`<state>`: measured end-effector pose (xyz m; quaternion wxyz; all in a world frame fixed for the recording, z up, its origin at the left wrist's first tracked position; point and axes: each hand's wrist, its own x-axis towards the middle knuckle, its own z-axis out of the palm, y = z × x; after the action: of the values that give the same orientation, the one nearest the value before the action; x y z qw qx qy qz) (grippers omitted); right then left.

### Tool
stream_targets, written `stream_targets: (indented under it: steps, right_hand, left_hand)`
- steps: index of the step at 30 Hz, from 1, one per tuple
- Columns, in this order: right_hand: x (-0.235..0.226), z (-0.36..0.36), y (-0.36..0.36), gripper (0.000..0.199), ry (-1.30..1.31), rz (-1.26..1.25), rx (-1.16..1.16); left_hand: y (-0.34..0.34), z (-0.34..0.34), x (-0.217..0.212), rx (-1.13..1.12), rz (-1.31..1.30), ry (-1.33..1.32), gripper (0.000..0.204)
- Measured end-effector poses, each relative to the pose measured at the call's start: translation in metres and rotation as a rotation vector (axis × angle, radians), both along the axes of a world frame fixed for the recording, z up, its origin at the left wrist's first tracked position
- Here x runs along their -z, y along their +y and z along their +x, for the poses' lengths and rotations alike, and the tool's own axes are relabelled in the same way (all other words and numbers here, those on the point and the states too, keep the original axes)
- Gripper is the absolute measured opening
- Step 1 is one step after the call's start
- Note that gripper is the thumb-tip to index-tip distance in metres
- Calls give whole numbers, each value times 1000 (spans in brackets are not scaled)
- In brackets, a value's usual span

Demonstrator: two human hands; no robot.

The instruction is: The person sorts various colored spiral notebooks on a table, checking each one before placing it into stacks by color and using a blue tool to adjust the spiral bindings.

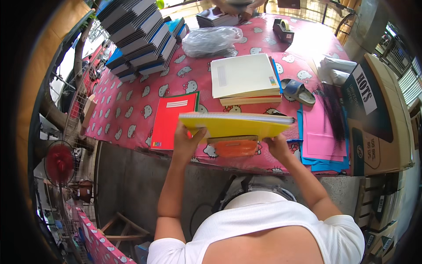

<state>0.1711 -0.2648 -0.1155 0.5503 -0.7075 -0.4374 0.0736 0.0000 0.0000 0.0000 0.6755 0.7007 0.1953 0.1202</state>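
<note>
Both my hands grip a yellow notebook (pixel 237 125) by its two ends, above the table's front edge. It is tilted, with its white page edges facing up. My left hand (pixel 188 140) is closed on its left end, thumb on the yellow cover. At the lower right corner my right hand (pixel 278 146) is closed, its fingers partly hidden. Just below the notebook sits an orange block-like thing (pixel 235 148) with a brown upper edge; its kind is unclear. Left of it lies a red notebook (pixel 173 119), partly covered by my left hand and the yellow notebook.
Cream-covered notebooks (pixel 241 77) are stacked beyond my hands, beside a blue slipper (pixel 299 91). Black spiral coils (pixel 332 112) lie on pink sheets (pixel 313 132) near a cardboard box (pixel 382 119). Tall book stacks (pixel 140 37), a plastic bag (pixel 211 42), a tape dispenser (pixel 283 31) and another person's hands (pixel 237 6) are farther back.
</note>
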Motion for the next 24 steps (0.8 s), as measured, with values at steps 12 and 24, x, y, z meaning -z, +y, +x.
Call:
stream_targets:
  steps: [12,24]
  right_hand:
    - [3,-24,6,27,123,112,39]
    - [31,-14,1,13,-25,108,114]
  left_hand:
    - [-189,13,-183,973,-408,-937,52]
    - [-223,36,-191,969,-839,-1002,35]
